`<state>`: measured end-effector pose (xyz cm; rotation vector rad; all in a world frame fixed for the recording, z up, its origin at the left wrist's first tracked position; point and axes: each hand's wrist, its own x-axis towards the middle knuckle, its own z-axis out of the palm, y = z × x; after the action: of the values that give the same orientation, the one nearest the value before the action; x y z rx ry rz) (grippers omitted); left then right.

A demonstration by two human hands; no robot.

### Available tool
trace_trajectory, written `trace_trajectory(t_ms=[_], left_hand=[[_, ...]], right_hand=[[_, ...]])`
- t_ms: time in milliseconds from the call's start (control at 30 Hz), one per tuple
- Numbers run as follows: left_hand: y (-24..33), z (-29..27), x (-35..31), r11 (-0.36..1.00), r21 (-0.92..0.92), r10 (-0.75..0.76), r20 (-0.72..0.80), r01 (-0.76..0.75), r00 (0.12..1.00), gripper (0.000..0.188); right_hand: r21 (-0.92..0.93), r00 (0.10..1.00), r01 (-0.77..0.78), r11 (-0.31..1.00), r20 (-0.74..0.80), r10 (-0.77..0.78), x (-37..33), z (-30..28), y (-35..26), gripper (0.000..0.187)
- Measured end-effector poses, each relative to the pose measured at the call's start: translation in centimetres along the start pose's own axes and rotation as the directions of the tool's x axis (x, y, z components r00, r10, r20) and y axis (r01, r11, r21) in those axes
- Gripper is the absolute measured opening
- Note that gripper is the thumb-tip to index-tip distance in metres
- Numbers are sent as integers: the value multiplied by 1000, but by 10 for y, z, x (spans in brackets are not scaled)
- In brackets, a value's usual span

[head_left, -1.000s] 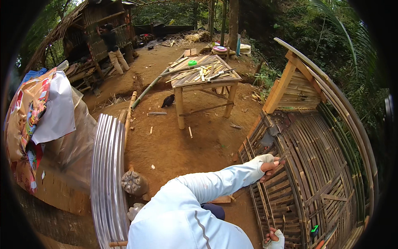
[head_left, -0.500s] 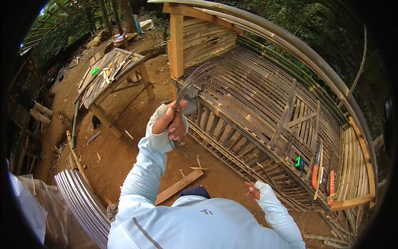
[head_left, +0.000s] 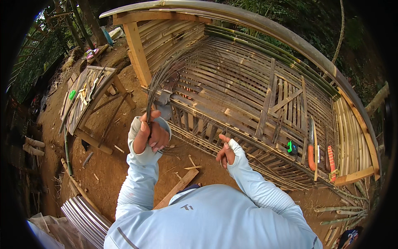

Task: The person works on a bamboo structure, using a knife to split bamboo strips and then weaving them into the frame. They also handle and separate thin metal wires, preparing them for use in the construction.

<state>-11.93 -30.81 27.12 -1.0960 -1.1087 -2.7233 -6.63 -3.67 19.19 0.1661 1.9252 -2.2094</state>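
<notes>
My left hand [head_left: 150, 135] is raised in front of the bamboo frame, its fingers wrapped around a bundle of thin dark wire [head_left: 152, 89]. The strands rise out of the fist and arc to the right in a wide, loose loop across the slats. To the right and a little lower is my right hand [head_left: 226, 152], with its index finger pointing up and the other fingers curled in. Whether a thin strand lies in those fingers is too fine to make out. Both hands wear light fingerless coverings.
Before me stands a slatted bamboo frame [head_left: 244, 95] with wooden posts. On its right end lie a green-and-black tape measure [head_left: 292, 147], an orange-handled saw [head_left: 311, 155] and an orange-red tool [head_left: 331, 162]. A bamboo table [head_left: 89, 93] at left holds wood strips. Corrugated sheeting [head_left: 85, 216] lies lower left.
My right hand has moved up and left, closer to the left hand. The left hand with the wire bundle appears lower and farther left. The view has turned rightward.
</notes>
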Motion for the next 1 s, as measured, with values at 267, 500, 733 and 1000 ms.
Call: trace_trajectory(t_ms=[267,500,733,1000], left_hand=[[-39,39,-10,994,102,-25,-9,26,1000,38],[-66,83,-29,973,177,-119,-152,145,981,40],[-75,76,-26,967,149,-167,-237,206,957,31],[-70,63,-32,956,168,-157,-403,242,902,30]], right_hand=[[406,983,-180,896,105,150,29,2,-29,50],[469,974,121,875,-224,-14,81,-29,-50,41],[423,920,304,854,-365,-146,103,-58,-73,28],[301,989,-4,954,-138,47,101,-54,-27,58]])
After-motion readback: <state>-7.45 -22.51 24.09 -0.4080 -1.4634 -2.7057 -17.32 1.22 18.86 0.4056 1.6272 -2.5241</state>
